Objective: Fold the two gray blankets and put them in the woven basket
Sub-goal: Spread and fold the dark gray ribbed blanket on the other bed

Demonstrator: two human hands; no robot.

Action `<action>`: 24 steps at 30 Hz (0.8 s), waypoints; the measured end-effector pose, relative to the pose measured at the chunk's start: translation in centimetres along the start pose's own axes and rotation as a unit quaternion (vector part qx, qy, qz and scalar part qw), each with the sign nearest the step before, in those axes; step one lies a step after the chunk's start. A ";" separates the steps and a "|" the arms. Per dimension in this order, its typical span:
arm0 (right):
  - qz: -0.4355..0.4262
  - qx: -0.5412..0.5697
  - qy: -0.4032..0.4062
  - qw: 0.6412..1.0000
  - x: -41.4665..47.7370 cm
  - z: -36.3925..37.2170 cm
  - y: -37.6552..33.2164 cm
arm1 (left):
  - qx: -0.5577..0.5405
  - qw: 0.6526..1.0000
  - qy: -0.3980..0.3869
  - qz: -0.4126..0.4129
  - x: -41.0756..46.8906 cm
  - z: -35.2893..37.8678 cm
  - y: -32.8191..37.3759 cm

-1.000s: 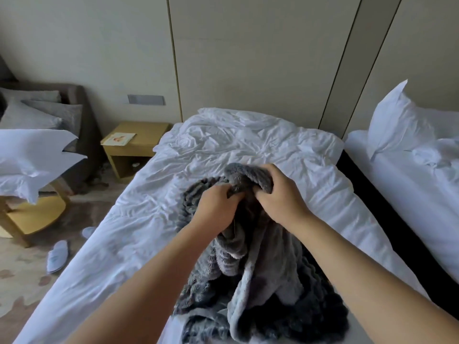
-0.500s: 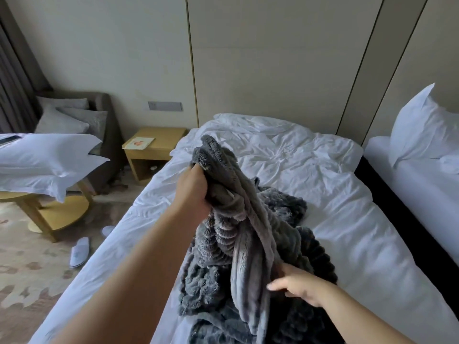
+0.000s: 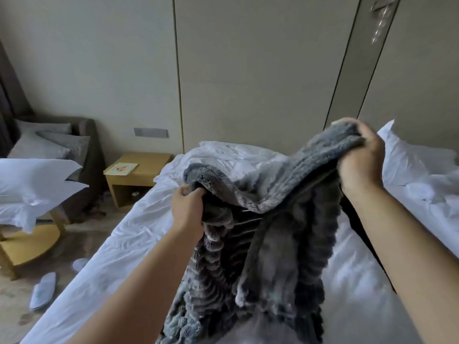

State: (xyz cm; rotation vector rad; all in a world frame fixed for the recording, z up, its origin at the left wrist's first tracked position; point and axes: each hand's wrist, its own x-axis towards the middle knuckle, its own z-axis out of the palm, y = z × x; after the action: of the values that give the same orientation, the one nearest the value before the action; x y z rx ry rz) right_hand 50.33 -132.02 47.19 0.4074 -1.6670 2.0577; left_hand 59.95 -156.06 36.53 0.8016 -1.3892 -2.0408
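A fluffy gray ribbed blanket (image 3: pixel 263 244) hangs in the air over the white bed (image 3: pixel 119 256), stretched between both hands. My left hand (image 3: pixel 187 209) grips its top edge at the left. My right hand (image 3: pixel 360 160) grips the same edge higher up, at the right. The cloth sags between the hands and drapes down toward me in folds. Only one blanket can be told apart here, and the woven basket is out of view.
A wooden nightstand (image 3: pixel 139 177) with a card stands left of the bed. Farther left are a gray armchair (image 3: pixel 74 150), white pillows (image 3: pixel 37 184) on a round wooden table and white slippers (image 3: pixel 43 290) on the carpet. A second bed (image 3: pixel 422 189) lies right.
The blanket has come up off the bed. My right hand rose from the lower cloth to the top edge and pulled right, while my left hand stayed on the edge, spreading it.
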 end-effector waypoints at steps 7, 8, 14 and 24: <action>0.199 -0.313 -0.184 0.910 -3.8 -0.7 5.0 | 0.140 0.984 -0.096 0.049 -2.4 0.5 -5.1; 0.209 -0.360 -0.224 0.881 -4.9 -1.1 5.9 | 0.160 0.979 -0.112 0.062 -2.6 0.2 -5.4; 0.318 -0.282 -0.305 0.852 -8.6 0.1 6.5 | 0.396 0.825 -0.398 0.064 -4.0 0.7 -6.5; 0.239 -0.247 -0.302 0.889 -13.3 -1.6 11.8 | 0.367 0.887 -0.252 0.125 -3.1 0.8 -8.5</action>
State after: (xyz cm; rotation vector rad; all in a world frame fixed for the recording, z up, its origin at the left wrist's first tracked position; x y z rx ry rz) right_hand 55.57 -134.51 30.29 0.5316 -2.8222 1.7914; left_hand 60.59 -150.59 29.29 0.3185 -2.4907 -1.5535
